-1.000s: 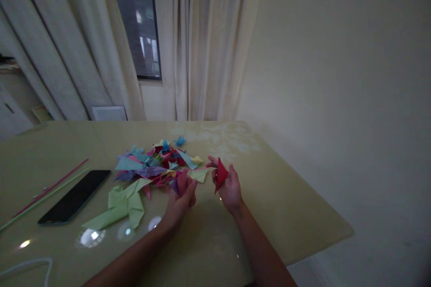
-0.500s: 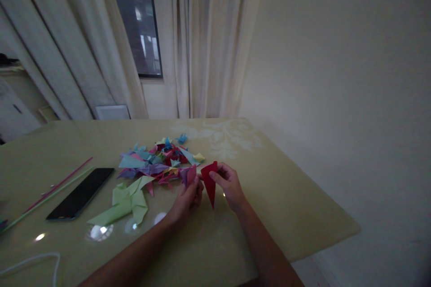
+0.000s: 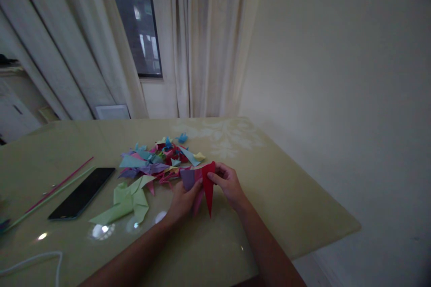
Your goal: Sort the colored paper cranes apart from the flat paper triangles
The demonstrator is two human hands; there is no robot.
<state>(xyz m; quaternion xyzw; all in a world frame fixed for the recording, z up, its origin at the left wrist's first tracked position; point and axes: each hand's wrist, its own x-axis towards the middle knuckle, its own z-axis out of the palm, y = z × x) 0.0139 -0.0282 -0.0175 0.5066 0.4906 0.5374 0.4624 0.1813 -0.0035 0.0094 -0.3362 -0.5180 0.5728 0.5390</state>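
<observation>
My left hand (image 3: pixel 183 199) is closed on a purple folded paper piece (image 3: pixel 187 178) and a pink folded paper piece (image 3: pixel 198 202), which hang side by side. My right hand (image 3: pixel 229 183) pinches a red pointed folded paper piece (image 3: pixel 208 188) by its upper right part, its tip hanging down. The red piece's left edge meets the pink one; whether they are joined I cannot tell. Just beyond my left hand lies a heap of colourful origami pieces (image 3: pixel 155 166). Nearer, to the left of that hand, rests a large light green origami piece (image 3: pixel 129 202).
A black phone (image 3: pixel 82 193) lies left of the green origami. Beyond it are a pink stick (image 3: pixel 63 181) and a light green stick (image 3: pixel 50 196). A white cable (image 3: pixel 37 256) curves at the lower left. The table's right edge (image 3: pixel 303 172) runs along a wall.
The red piece has moved slightly left, against the pink one. More of the purple and pink pieces now shows in my left hand, spread out beside the red.
</observation>
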